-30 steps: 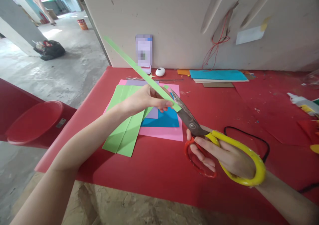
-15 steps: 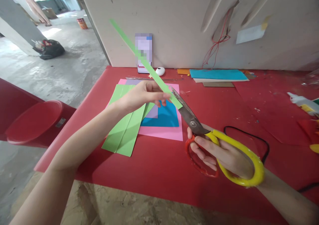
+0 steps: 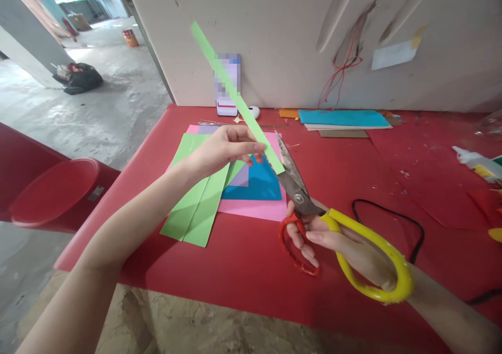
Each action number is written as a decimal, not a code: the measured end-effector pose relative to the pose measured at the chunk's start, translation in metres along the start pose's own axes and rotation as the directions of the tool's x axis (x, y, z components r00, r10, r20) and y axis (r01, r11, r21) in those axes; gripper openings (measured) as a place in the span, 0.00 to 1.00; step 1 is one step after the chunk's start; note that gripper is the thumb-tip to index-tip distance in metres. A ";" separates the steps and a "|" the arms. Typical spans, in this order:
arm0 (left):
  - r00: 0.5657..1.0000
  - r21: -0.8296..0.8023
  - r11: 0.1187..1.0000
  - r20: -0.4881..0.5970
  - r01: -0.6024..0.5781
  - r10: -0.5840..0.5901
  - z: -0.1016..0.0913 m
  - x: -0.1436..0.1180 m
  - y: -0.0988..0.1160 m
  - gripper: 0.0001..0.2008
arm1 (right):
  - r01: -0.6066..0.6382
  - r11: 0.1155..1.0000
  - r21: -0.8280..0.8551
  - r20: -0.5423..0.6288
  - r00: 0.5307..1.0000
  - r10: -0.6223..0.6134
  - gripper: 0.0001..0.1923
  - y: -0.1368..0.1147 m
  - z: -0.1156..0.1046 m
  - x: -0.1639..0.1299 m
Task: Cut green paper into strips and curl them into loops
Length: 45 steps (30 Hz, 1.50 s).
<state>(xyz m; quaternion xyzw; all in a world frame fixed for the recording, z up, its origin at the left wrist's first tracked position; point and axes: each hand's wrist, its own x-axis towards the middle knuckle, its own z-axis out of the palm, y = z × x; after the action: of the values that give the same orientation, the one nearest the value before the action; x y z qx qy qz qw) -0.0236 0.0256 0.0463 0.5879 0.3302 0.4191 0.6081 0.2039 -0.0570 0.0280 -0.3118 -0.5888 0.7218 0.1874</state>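
My left hand (image 3: pixel 223 150) pinches a long narrow green paper strip (image 3: pixel 231 90) near its lower end; the strip slants up and to the left in front of the wall. My right hand (image 3: pixel 345 244) grips large scissors (image 3: pixel 298 192) with one yellow and one red handle loop. The blades point up-left and sit right beside the strip's lower end. Under my hands, on the red table (image 3: pixel 254 270), lies a pile of coloured sheets: folded green paper (image 3: pixel 196 207), a blue sheet (image 3: pixel 259 186) and a pink sheet (image 3: pixel 259 207).
A stack of teal and brown sheets (image 3: pixel 341 120) lies by the back wall, with a small white oval object (image 3: pixel 254 112) and a card leaning there. A black cord loop (image 3: pixel 408 223) and a glue bottle (image 3: pixel 474 160) lie at right. A red stool (image 3: pixel 50 192) stands left of the table.
The strip has tilted steeper, its far end rising and swinging right. My right hand has shifted slightly left, and the scissors' tip now points more upward.
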 end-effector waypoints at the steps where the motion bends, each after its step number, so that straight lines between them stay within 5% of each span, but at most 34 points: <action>1: 1.000 -0.002 1.000 0.002 0.003 -0.003 0.000 0.000 0.000 0.11 | 0.006 1.000 0.010 0.005 1.000 -0.006 0.08 0.001 0.000 0.000; 11: 1.000 -0.025 1.000 -0.026 -0.004 0.003 0.000 -0.001 0.001 0.07 | -0.037 0.999 0.007 0.014 0.999 0.037 0.11 0.005 -0.006 0.001; 26: 0.993 -0.157 0.987 0.113 0.037 -0.019 0.000 0.000 -0.012 0.04 | -0.043 0.996 0.076 0.027 0.999 0.041 0.08 0.002 -0.006 0.001; 45: 0.999 -0.081 0.996 -0.039 0.028 -0.031 0.004 0.002 -0.014 0.17 | 0.002 0.997 0.082 0.015 1.000 -0.003 0.05 0.006 -0.007 0.000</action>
<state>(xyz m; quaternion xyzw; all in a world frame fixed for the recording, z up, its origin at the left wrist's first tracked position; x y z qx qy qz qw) -0.0174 0.0257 0.0330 0.5496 0.3338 0.4345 0.6306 0.2086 -0.0531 0.0218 -0.2976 -0.5606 0.7474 0.1963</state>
